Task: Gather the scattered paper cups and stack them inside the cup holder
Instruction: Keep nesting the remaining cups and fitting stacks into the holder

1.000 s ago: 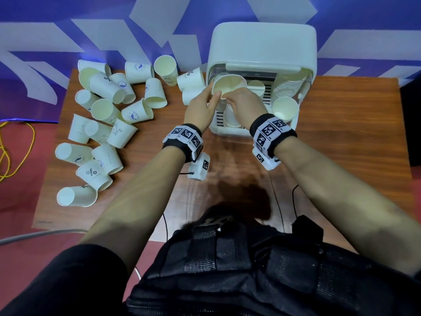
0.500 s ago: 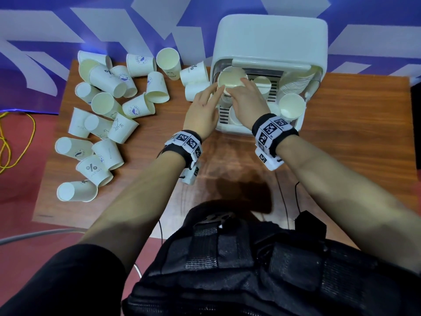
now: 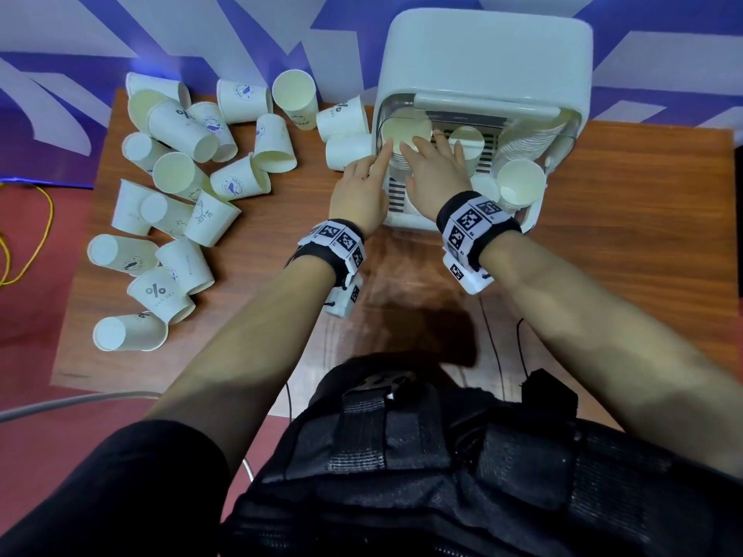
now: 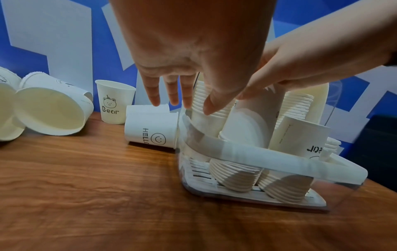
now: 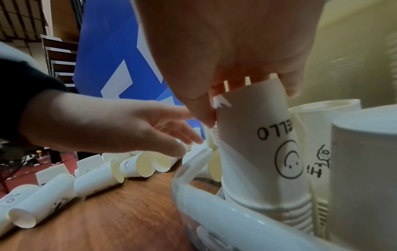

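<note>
The white cup holder stands at the table's back, with stacks of paper cups inside its clear rim. My right hand reaches into it. In the right wrist view its thumb and fingers grip the base of an upside-down "HELLO" cup sitting on a stack. My left hand is open at the holder's left wall, with straight fingers touching the rims of a tall upright stack. Several loose cups lie scattered on the table's left half.
Two cups lie on their sides right against the holder's left wall. An upright "Bear" cup stands by the blue and white wall. A yellow cable lies on the red floor off the wooden table's left edge.
A second ago both hands held a cup at the holder's mouth. That cup now sits on the back-left stack, the left hand has let go, and both hands have reached further in.
</note>
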Tool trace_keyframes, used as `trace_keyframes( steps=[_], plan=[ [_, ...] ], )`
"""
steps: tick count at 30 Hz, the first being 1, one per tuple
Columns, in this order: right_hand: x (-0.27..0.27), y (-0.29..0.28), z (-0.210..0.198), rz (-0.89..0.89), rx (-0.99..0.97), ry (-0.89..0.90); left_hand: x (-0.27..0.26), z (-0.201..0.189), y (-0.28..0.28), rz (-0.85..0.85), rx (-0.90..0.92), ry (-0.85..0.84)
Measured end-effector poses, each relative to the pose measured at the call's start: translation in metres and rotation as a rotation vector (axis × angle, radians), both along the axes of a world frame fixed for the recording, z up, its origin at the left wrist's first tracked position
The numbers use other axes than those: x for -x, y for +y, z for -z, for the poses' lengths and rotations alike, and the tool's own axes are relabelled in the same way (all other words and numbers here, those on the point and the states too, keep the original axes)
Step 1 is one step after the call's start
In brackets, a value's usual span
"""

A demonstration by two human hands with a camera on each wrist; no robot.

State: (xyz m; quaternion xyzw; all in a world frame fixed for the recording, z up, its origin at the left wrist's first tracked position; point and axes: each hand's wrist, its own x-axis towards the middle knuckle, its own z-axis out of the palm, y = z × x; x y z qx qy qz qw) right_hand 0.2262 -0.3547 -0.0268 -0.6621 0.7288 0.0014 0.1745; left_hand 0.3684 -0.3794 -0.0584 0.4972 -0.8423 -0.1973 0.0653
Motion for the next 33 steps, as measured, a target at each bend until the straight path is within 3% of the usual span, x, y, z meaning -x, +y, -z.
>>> trace_keyframes(
  steps=[6, 15, 21, 33],
  plan=[
    [-0.002, -0.005, -0.001, 0.022, -0.036, 0.041, 0.000, 0.000, -0.001, -0.037, -0.067, -0.073],
    [-0.006, 0.017, -0.006, -0.057, 0.136, -0.061, -0.014, -0.019, 0.004, -0.077, -0.075, 0.028],
    [-0.022, 0.029, -0.044, -0.100, 0.154, -0.258, -0.031, -0.044, 0.012, -0.110, -0.022, 0.013],
    [-0.070, 0.055, -0.100, -0.222, 0.148, -0.196, -0.092, -0.100, 0.036, -0.239, 0.082, 0.033]
  ],
)
